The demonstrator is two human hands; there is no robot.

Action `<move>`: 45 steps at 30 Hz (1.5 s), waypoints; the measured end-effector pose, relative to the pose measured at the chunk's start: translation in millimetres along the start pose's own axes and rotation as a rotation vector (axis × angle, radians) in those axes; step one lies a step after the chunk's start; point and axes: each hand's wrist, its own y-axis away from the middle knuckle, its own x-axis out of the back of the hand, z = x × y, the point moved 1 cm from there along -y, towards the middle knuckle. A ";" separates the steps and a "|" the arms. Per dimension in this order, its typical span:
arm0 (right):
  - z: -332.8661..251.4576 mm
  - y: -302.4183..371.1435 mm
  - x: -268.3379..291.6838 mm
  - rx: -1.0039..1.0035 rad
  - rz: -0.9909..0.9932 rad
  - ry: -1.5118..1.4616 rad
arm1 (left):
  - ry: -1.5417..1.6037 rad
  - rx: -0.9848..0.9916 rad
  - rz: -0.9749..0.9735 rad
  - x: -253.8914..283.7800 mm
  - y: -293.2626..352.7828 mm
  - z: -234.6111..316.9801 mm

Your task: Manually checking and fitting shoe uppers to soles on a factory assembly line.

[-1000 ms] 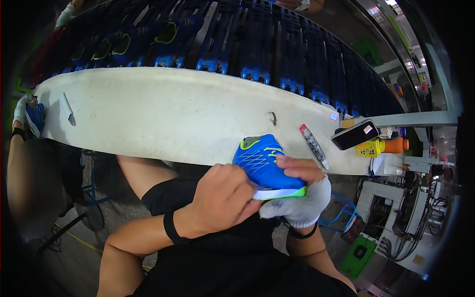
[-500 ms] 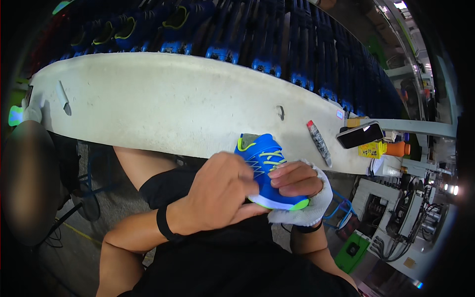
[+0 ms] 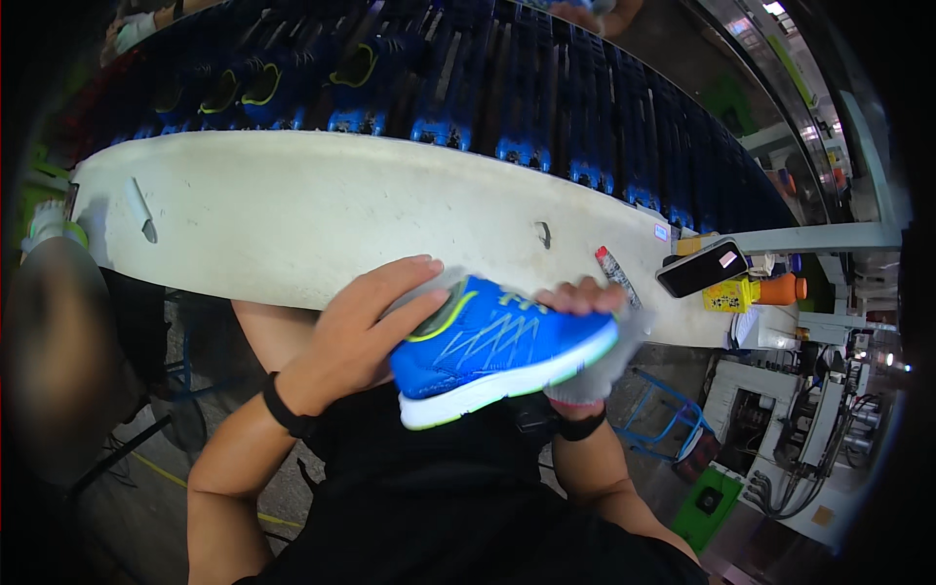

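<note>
Blue knit sneaker with white sole and yellow-green trim (image 3: pixel 497 341): held up by both hands at the near edge of the long white worktable (image 3: pixel 312 214), side-on, toe to the right. Left bare hand (image 3: pixel 363 330) is at the heel; thumb and forefinger parted by the collar, can't tell if they pinch it. Right hand in white fingerless glove (image 3: pixel 629 339) has fingers curled over the toe, gripping; glove is blurred. Status, my read: sole on, laces in, looks assembled; still in hand, not set down. Remaining work unclear. Beyond: red-tipped mottled marker (image 3: pixel 618 276), dark slatted conveyor (image 3: pixel 522 97) carrying dark-blue shoes (image 3: pixel 356 70).
</note>
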 end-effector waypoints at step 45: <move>27.1 -96.8 -89.5 -0.218 -0.470 0.725 | 0.251 0.475 -0.460 71.0 -107.4 -21.5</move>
